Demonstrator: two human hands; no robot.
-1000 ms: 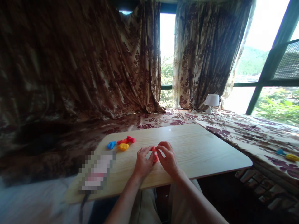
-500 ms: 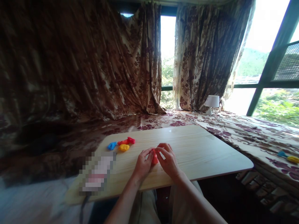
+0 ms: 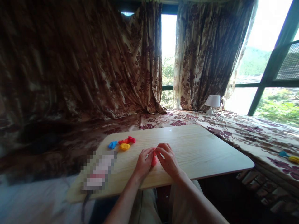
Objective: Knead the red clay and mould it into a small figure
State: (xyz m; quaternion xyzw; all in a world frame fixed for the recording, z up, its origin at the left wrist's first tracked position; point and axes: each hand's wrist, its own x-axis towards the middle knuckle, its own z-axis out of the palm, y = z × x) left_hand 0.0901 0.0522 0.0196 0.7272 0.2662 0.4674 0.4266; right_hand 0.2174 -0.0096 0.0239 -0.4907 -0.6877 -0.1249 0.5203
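Just above the wooden table [image 3: 193, 152], my left hand [image 3: 144, 163] and my right hand [image 3: 168, 160] meet over a small, soft-looking red bundle [image 3: 154, 160]. Fingertips of both hands pinch its narrow top, while the wider part hangs or rests below, close to the tabletop. Whether it is cloth or thin plastic I cannot tell. Farther left on the table lie similar crumpled bundles: a blue one [image 3: 112, 145], a yellow one [image 3: 124, 147] and a red one [image 3: 127, 140].
At the table's left edge lies a long pixelated object [image 3: 99, 172] with a dark cord. A white lamp [image 3: 213, 100] stands on the flower-patterned cover behind. Blue and yellow pieces [image 3: 293, 159] lie at the far right. Floral curtains [image 3: 140, 62] hang at the back.
My hands keep their pinch on the red bundle, with only slight finger movement. The camera view has shifted very slightly.
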